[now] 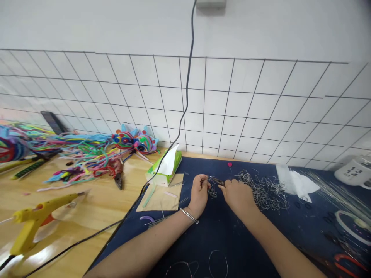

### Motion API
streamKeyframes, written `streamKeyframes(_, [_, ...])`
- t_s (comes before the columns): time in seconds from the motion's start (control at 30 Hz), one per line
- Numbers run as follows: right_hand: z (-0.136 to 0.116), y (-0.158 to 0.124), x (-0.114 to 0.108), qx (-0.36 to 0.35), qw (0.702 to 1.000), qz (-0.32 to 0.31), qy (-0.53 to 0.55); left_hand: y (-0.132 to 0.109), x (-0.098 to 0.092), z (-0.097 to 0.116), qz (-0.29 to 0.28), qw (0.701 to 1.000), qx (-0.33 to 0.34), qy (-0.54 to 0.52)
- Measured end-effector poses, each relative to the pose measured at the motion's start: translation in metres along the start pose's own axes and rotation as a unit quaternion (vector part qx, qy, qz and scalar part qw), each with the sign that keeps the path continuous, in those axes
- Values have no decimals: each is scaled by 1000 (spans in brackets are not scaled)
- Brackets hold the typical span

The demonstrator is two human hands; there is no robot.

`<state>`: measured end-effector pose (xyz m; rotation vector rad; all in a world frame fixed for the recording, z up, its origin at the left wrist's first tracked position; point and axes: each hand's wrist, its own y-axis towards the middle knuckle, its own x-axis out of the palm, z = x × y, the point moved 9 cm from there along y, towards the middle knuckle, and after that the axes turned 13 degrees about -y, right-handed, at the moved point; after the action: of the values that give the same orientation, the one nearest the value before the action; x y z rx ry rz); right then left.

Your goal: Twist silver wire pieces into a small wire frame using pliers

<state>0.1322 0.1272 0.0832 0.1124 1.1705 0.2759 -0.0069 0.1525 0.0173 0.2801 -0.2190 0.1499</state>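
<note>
My left hand (199,193), with a silver bangle (189,216) at the wrist, is closed in a pinch on a thin metal wire (210,178). My right hand (237,195) is wrapped round a pair of pliers (218,181); most of the handles are hidden in the palm. The jaws point left and meet the wire close to my left fingertips. Just below, between both hands, lies a small heap of bent wire pieces (212,192). To the right of my right hand spreads a larger tangle of bent wire (268,193).
A yellow glue gun (40,216) lies on the wooden table at left, near colourful pipe cleaners (87,148). A tissue pack (166,170) stands behind a tan paper sheet (174,181). A black cable (187,92) hangs across. Straight wires (339,193) and a white mug (353,172) are at right.
</note>
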Motion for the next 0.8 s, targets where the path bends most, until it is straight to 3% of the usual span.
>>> streamKeyframes(0.8, [-6, -11, -1, 48, 998, 35, -22, -4, 6, -5, -13, 994, -56, -90])
